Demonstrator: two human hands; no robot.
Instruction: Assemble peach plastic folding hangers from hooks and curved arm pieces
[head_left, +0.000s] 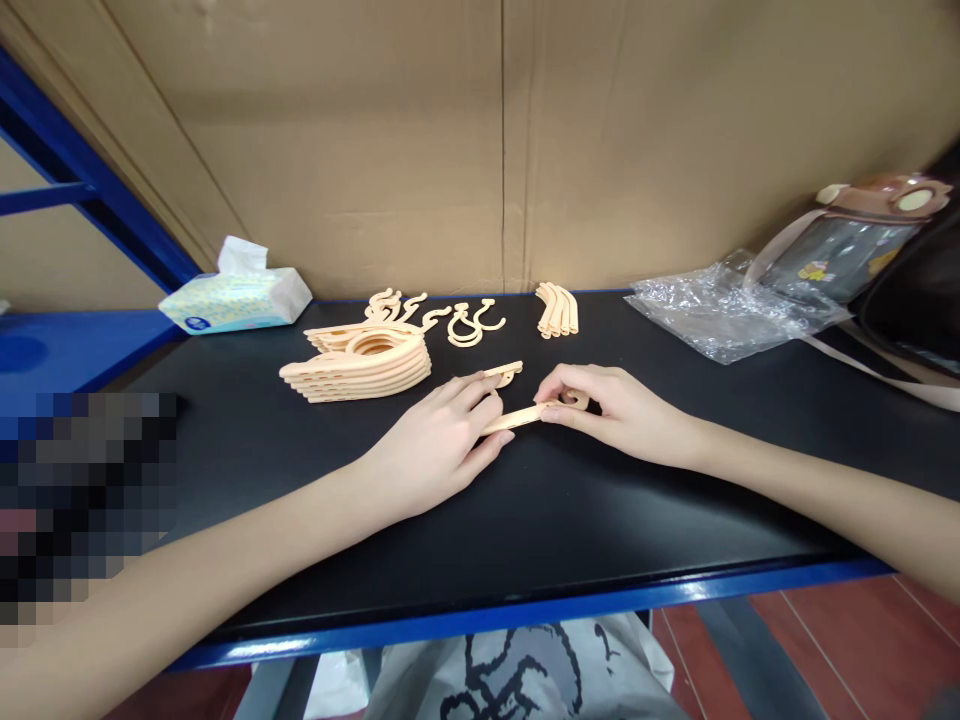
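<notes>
The left hand (pixel 457 430) has its fingers closed on a beige plastic piece (pixel 517 418) above the black desk (pixel 480 540). Facing it, the right hand (pixel 600 400) pinches the same piece's other end between thumb and fingers, beside a small hook (pixel 576 398) that shows at its fingers. The 2 hands are near each other, with the piece spanning between them. Beyond the left hand, to its left, lies a stack of beige curved pieces (pixel 352 385); loose hooks (pixel 465 325) lie beyond the same hand. A bundle of short curved strips (pixel 557 310) lies beyond the right hand.
</notes>
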